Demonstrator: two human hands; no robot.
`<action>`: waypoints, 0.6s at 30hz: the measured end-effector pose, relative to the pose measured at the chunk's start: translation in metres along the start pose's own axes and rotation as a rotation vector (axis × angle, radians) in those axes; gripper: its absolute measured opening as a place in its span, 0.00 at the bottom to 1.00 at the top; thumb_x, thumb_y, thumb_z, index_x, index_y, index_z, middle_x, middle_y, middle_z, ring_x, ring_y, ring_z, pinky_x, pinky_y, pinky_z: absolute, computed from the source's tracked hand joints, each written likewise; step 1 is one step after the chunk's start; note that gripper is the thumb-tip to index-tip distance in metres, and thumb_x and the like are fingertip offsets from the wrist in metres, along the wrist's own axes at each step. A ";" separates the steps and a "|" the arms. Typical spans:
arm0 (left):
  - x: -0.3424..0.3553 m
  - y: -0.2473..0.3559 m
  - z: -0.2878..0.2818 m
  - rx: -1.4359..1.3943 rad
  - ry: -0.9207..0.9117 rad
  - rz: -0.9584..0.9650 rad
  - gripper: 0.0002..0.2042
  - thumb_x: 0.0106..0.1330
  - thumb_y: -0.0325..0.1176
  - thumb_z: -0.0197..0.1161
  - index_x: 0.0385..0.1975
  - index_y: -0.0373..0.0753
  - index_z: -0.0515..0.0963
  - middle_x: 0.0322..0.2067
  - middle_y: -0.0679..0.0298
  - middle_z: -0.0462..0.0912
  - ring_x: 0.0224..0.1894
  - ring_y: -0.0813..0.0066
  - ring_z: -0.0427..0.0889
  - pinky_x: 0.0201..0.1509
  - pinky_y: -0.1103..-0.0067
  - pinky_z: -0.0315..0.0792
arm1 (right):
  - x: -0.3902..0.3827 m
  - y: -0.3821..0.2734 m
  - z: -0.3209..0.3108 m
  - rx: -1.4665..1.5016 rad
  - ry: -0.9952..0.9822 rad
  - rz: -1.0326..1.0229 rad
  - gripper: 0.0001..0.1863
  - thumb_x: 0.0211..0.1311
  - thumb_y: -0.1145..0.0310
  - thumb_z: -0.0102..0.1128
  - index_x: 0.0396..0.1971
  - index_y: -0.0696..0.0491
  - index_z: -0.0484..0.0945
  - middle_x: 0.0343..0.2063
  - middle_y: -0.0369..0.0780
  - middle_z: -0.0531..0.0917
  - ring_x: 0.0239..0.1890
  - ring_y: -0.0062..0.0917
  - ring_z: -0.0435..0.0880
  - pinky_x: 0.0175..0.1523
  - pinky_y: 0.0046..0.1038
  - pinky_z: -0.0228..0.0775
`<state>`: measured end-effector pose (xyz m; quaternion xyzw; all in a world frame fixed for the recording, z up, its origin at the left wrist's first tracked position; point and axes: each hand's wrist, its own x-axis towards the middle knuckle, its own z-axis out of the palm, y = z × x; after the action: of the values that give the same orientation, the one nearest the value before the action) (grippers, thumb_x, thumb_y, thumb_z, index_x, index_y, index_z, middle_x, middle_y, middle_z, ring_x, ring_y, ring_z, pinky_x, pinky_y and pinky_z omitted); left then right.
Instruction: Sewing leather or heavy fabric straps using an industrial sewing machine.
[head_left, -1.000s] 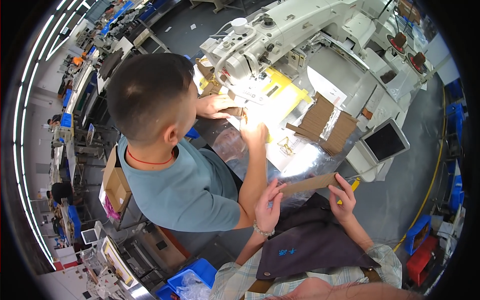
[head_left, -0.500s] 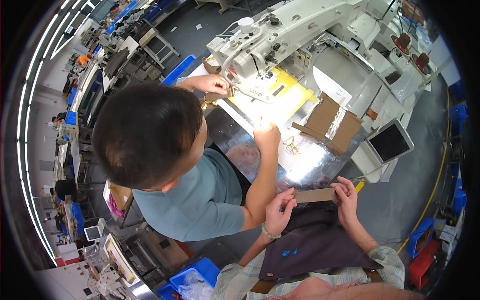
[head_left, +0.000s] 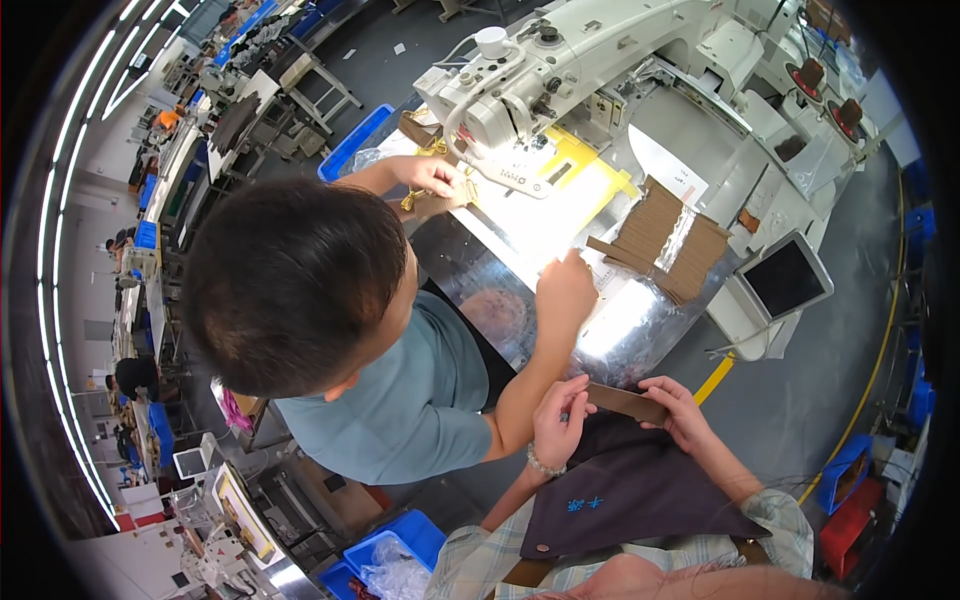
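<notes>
A flat brown strip [head_left: 626, 402], likely fabric or leather, is stretched between my two hands above the dark apron. My left hand [head_left: 560, 420], with a beaded bracelet at the wrist, pinches its left end between thumb and fingers. At the other end, the fingers of my right hand [head_left: 682, 412] close on the strip. Its smooth side faces up, and it slopes down a little to the right.
A co-worker in a teal shirt [head_left: 400, 420] sits close on my left, hands under a white sewing machine [head_left: 540, 70]. On the metal table lie a yellow template [head_left: 590, 180] and a stack of brown strips [head_left: 665, 245]. A screen [head_left: 785, 275] stands at its right corner.
The strip has turned over from a ribbed, lighter face to a smooth brown one, and its right end has dropped. The co-worker's nearer hand has moved right, over the gold-coloured cord.
</notes>
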<state>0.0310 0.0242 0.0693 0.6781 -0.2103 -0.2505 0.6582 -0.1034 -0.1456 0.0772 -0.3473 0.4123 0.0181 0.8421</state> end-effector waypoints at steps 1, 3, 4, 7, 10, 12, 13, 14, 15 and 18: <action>0.000 0.000 0.000 -0.003 0.004 -0.001 0.11 0.66 0.21 0.53 0.48 0.30 0.72 0.37 0.60 0.77 0.30 0.77 0.82 0.32 0.86 0.75 | -0.001 0.000 0.000 -0.073 -0.022 0.030 0.11 0.65 0.68 0.54 0.44 0.56 0.73 0.32 0.38 0.81 0.32 0.20 0.82 0.35 0.20 0.76; 0.000 0.001 0.000 -0.005 0.008 -0.001 0.11 0.66 0.21 0.53 0.47 0.30 0.72 0.37 0.60 0.76 0.30 0.77 0.82 0.32 0.86 0.75 | -0.001 0.001 0.000 -0.104 -0.064 -0.012 0.11 0.64 0.69 0.55 0.44 0.56 0.73 0.32 0.38 0.82 0.31 0.20 0.82 0.35 0.19 0.75; 0.000 0.002 -0.001 -0.006 0.008 0.006 0.11 0.66 0.21 0.53 0.47 0.29 0.72 0.36 0.61 0.76 0.30 0.77 0.82 0.31 0.86 0.75 | 0.000 0.001 -0.001 -0.151 -0.066 -0.014 0.10 0.63 0.70 0.56 0.43 0.56 0.74 0.31 0.38 0.82 0.30 0.20 0.82 0.34 0.18 0.75; 0.000 0.003 0.000 -0.011 0.008 0.013 0.10 0.66 0.20 0.53 0.46 0.29 0.72 0.35 0.61 0.75 0.30 0.77 0.82 0.31 0.86 0.75 | 0.001 0.002 -0.003 -0.150 -0.069 -0.019 0.10 0.62 0.72 0.58 0.42 0.56 0.75 0.31 0.37 0.82 0.29 0.19 0.82 0.33 0.18 0.73; 0.001 0.004 0.000 -0.014 0.002 0.020 0.10 0.66 0.20 0.53 0.46 0.29 0.72 0.35 0.62 0.75 0.30 0.78 0.82 0.31 0.86 0.75 | 0.002 0.003 -0.004 -0.161 -0.063 -0.050 0.09 0.62 0.72 0.58 0.41 0.57 0.75 0.31 0.37 0.82 0.29 0.19 0.82 0.32 0.17 0.72; 0.001 0.004 0.001 -0.011 -0.002 0.028 0.10 0.66 0.20 0.53 0.46 0.29 0.72 0.34 0.62 0.75 0.29 0.78 0.82 0.31 0.86 0.75 | 0.003 0.004 -0.004 -0.150 -0.082 -0.077 0.09 0.62 0.72 0.58 0.41 0.57 0.75 0.31 0.38 0.82 0.29 0.19 0.82 0.32 0.18 0.72; 0.001 0.004 0.001 -0.013 -0.001 0.031 0.10 0.66 0.20 0.53 0.46 0.29 0.73 0.34 0.62 0.75 0.29 0.78 0.82 0.31 0.86 0.75 | 0.003 0.004 -0.004 -0.160 -0.059 -0.063 0.09 0.62 0.72 0.58 0.41 0.57 0.75 0.31 0.38 0.82 0.29 0.19 0.82 0.33 0.18 0.72; 0.001 0.004 0.001 -0.014 -0.007 0.046 0.10 0.66 0.20 0.53 0.46 0.29 0.73 0.34 0.63 0.75 0.29 0.78 0.82 0.31 0.86 0.75 | 0.003 0.005 -0.005 -0.148 -0.082 -0.085 0.09 0.62 0.72 0.58 0.41 0.57 0.75 0.31 0.38 0.82 0.29 0.19 0.82 0.33 0.18 0.72; 0.001 0.005 0.001 -0.015 0.000 0.035 0.10 0.66 0.20 0.53 0.46 0.29 0.73 0.34 0.63 0.75 0.29 0.78 0.82 0.31 0.86 0.75 | 0.003 0.005 -0.005 -0.147 -0.082 -0.085 0.09 0.62 0.72 0.58 0.41 0.57 0.75 0.30 0.38 0.83 0.29 0.19 0.82 0.33 0.18 0.72; 0.000 0.005 0.001 0.005 -0.006 0.046 0.10 0.66 0.20 0.53 0.45 0.29 0.73 0.34 0.63 0.74 0.29 0.78 0.81 0.31 0.86 0.75 | 0.003 0.006 -0.006 -0.149 -0.083 -0.084 0.09 0.61 0.72 0.58 0.40 0.57 0.76 0.30 0.38 0.83 0.28 0.19 0.82 0.33 0.18 0.72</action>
<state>0.0311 0.0231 0.0739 0.6739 -0.2283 -0.2370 0.6615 -0.1073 -0.1458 0.0693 -0.4248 0.3598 0.0275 0.8303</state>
